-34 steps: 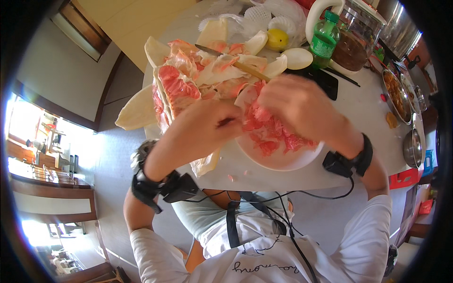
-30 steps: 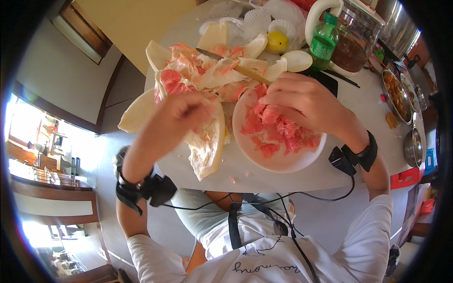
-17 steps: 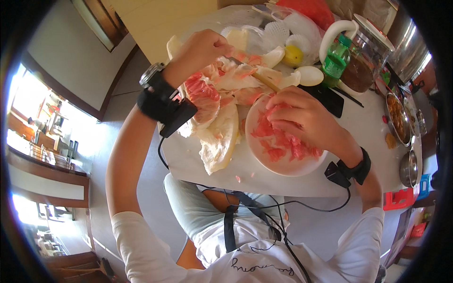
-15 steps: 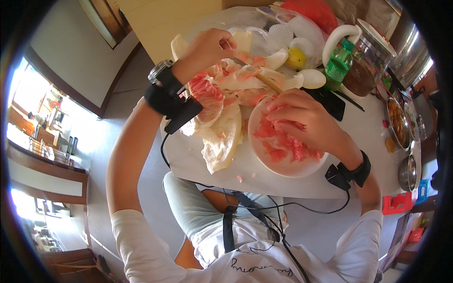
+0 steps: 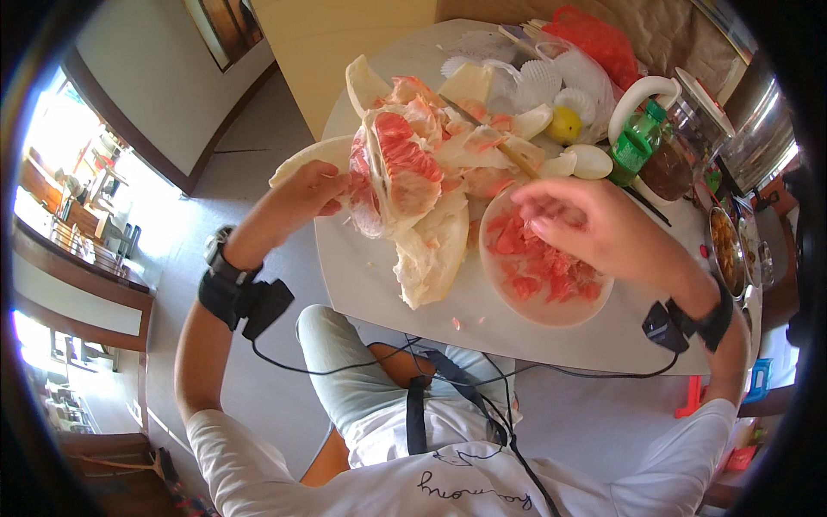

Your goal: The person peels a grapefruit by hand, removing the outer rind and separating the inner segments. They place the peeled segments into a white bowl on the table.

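Note:
My left hand point(image 5: 312, 191) is at the left edge of a large peeled pomelo piece point(image 5: 398, 177), its fingers closed on that side. Red flesh and pale membrane show on the piece. Over the left rim of a whitish bowl point(image 5: 551, 320) hangs my right hand point(image 5: 577, 215), fingers loosely curled and a little apart, with nothing visible in them. Loose red pomelo flesh point(image 5: 538, 271) lies in the bowl. Thick white peel point(image 5: 435, 254) rests in front of the piece, and torn membranes point(image 5: 469, 155) are heaped behind it.
A knife point(image 5: 517, 159) lies on the membranes, its handle toward the bowl. Behind are a yellow fruit point(image 5: 565, 126), white foam nets point(image 5: 538, 84) and a red bag point(image 5: 594, 39). A green bottle point(image 5: 636, 145) and a white-handled jug point(image 5: 672, 168) stand at right. Cables cross my lap.
My left hand has come down and left from above the membranes to the pomelo piece, which is now turned. My right hand has lifted off the flesh in the bowl.

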`<state>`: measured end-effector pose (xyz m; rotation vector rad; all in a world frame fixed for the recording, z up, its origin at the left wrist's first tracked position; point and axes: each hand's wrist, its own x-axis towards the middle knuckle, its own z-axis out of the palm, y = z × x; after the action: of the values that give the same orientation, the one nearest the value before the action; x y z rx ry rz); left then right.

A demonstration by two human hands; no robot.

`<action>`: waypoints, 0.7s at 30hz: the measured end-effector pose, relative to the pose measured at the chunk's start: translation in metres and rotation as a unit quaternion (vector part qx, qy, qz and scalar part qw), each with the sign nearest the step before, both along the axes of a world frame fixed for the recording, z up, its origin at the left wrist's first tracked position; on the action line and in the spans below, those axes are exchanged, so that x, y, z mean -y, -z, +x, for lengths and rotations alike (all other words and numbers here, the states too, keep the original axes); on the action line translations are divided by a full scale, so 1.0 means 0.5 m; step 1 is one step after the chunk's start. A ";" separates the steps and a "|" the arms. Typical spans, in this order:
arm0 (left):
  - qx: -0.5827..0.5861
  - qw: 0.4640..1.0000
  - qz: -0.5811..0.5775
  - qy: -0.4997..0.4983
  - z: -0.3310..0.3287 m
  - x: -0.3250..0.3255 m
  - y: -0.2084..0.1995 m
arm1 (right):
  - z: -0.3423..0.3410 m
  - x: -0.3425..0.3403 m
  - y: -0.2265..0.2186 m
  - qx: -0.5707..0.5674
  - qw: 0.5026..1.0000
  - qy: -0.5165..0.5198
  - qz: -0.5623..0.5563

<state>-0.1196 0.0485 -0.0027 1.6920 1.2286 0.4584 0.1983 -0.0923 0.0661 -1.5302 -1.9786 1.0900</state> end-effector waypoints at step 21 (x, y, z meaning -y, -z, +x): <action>0.554 0.822 -0.117 -0.063 0.148 0.074 -0.023 | -0.103 -0.130 0.040 -0.159 0.976 0.135 0.065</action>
<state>-0.0455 0.0117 0.0089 0.8281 0.4673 1.1185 0.1466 -0.0272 0.0459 -1.4056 -1.5458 0.9991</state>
